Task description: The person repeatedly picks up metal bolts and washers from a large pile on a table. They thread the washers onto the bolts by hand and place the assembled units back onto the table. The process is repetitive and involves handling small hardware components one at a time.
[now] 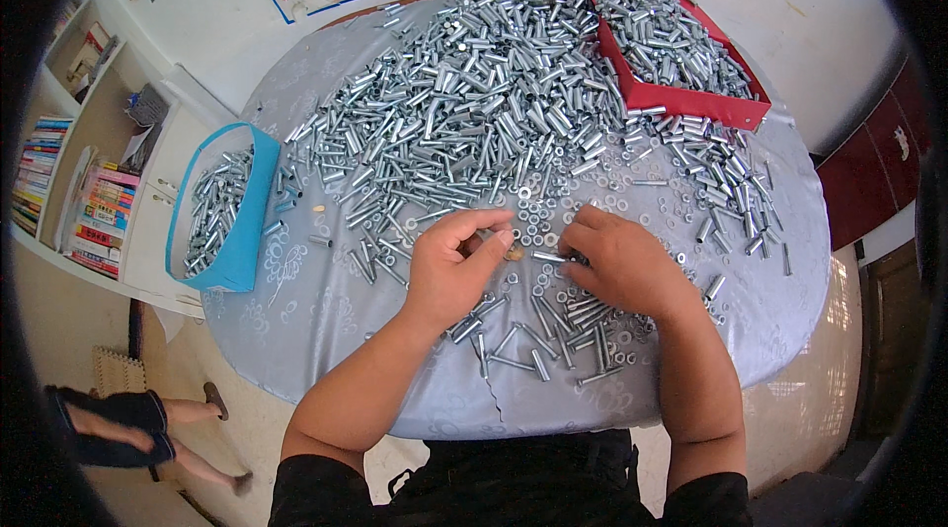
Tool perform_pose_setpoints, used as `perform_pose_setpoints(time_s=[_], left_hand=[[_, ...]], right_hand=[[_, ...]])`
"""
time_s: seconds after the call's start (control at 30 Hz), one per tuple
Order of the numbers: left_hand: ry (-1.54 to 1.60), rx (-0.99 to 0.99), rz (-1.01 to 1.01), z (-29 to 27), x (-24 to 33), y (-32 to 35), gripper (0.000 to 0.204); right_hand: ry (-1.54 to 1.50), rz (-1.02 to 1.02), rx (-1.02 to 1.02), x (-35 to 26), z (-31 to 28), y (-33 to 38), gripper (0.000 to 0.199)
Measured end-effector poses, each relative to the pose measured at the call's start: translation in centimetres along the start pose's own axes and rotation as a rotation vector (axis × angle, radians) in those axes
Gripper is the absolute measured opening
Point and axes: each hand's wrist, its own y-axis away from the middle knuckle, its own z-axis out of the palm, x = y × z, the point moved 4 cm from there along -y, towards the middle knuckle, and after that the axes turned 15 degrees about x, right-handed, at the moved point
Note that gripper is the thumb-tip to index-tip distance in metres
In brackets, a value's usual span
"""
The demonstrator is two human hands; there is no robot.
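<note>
Since the silver fastener (546, 256) pinched by the right hand (620, 258) points sideways over the worktop (296, 334) toward the left hand (452, 265), the right's nearer, and honestly can't tell if the curled left grips anything.

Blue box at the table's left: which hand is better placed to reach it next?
Probably the left hand: it is nearer the blue box, which stands on the person's left. The right hand is farther across the table, with the left hand in between.

Short black sleeves (321, 493), bare forearms (360, 384), bare hands (449, 265), black clothing (523, 478) at the lap.
</note>
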Motion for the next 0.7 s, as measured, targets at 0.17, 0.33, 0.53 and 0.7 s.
perform_pose_setpoints(time_s=[0.17, 0.33, 0.53, 0.7], left_hand=[[-0.02, 0.002, 0.009, 0.0, 0.1, 0.0, 0.022], [0.02, -0.004, -0.009, 0.2, 0.7, 0.1, 0.022], [-0.017, 0.001, 0.007, 0.1, 0.3, 0.1, 0.021], [-0.024, -0.002, -0.007, 0.0, 0.2, 0.0, 0.021]], right_hand=[[-0.003, -0.046, 0.052, -0.5, 0.5, -0.2, 0.018], [0.046, -0.067, 0.068, -0.8, 0.7, -0.2, 0.018], [0.026, -0.092, 0.039, -0.9, 1.0, -0.3, 0.018], [0.04, -0.131, 0.097, -1.1, 1.0, -0.1, 0.016]])
